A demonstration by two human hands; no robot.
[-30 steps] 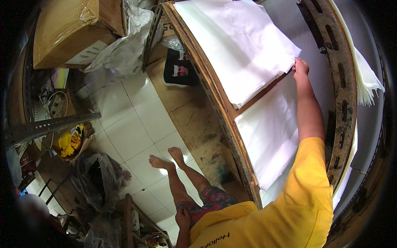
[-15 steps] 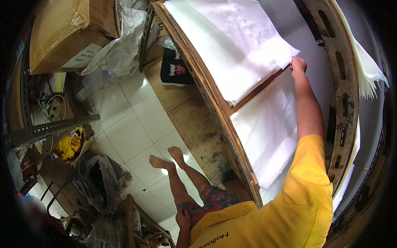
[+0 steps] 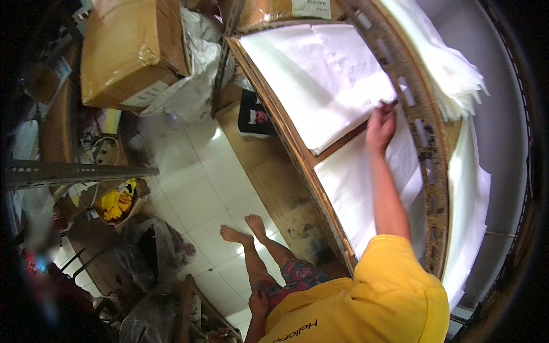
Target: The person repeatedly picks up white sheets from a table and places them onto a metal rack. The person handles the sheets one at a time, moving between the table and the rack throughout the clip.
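My right hand (image 3: pixel 381 128) reaches out over a wooden shelf, with its curled fingers on the near edge of a stack of large white sheets (image 3: pixel 320 86), close to the right corner. The fingertips are slightly blurred. Below that hand and forearm lies a second stack of white sheets (image 3: pixel 349 194), partly covered by my arm. A brown strip of the shelf board (image 3: pixel 343 140) shows between the two stacks. My left hand (image 3: pixel 258 303) hangs by my thigh, against the patterned shorts, fingers curled and nothing visible in them.
A slotted metal upright (image 3: pixel 423 148) curves along the shelf's right side, with more white sheets (image 3: pixel 463 194) beyond it. Upper left stands a large taped cardboard box (image 3: pixel 123 54). Black folded cloth (image 3: pixel 254 114) lies under the shelf. Plastic bags (image 3: pixel 151 251) stand left of my feet on the tiles.
My right hand has drawn back from the stack's corner and moved left along the near edge. The view has shifted, showing more of the upright and the sheets beyond. My left hand stays by my thigh.
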